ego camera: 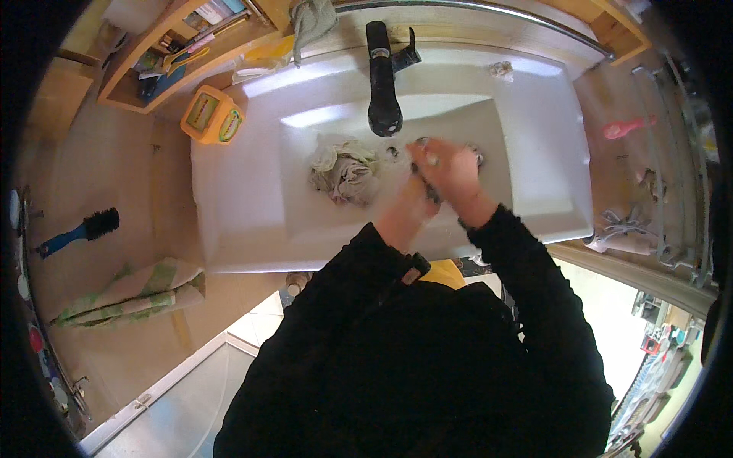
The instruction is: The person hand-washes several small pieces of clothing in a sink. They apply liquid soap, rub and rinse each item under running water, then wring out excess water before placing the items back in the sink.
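Note:
Over the basin of a white sink [240, 229], my left hand [406, 206] and my right hand [449, 169] press together, both blurred. A dark, partly hidden thing [430, 192] shows between them; its kind cannot be told. Both hands are right of a crumpled wet cloth [346, 174], which lies in the basin. The black faucet [382, 86] reaches over the basin just behind my hands. Foam or water surrounds the drain hole [392, 151]. A shiny round thing [475, 154] is partly hidden behind my right hand.
An orange plastic container [213, 115] stands at the sink's back left corner. A small whitish lump [501, 70] lies on the back right rim. Left are a blue-handled round hairbrush [80, 232] and a green-and-white towel [143, 292]. A grey cloth [314, 26] hangs from the metal rail [487, 7].

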Available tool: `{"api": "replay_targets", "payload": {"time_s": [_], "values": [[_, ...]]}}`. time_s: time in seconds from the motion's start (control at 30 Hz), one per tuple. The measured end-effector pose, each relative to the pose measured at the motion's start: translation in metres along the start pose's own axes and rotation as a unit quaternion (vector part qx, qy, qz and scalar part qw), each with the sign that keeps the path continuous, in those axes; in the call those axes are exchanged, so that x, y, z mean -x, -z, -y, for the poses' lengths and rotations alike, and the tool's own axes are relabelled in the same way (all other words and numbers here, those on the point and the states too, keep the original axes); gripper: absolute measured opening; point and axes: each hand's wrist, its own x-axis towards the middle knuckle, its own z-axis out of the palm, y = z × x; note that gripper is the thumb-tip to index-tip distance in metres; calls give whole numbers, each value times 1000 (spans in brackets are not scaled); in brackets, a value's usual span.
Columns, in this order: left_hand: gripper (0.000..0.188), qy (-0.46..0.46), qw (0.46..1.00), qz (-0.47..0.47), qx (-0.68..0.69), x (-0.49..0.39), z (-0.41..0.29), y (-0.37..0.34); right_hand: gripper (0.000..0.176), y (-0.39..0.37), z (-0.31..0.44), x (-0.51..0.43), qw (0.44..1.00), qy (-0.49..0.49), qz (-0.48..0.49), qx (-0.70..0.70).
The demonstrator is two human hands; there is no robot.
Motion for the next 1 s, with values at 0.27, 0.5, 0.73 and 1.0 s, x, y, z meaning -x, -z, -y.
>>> {"api": "replay_targets", "payload": {"time_s": [0.27, 0.5, 0.73, 1.0], "values": [[15, 14, 988, 11, -152, 9, -1, -8, 13, -25, -22, 6, 981, 157, 63, 101], [16, -156, 719, -56, -675, -3, -31, 43, 33, -2, -86, -13, 966, -154, 207, -21], [23, -158, 474, -182, -847, -13, -164, 117, 30, -10, -101, 0, 967, -84, 240, 16], [31, -24, 257, -189, -947, -16, -149, 119, 30, -17, -71, 10, 940, -56, 273, 198]]}}
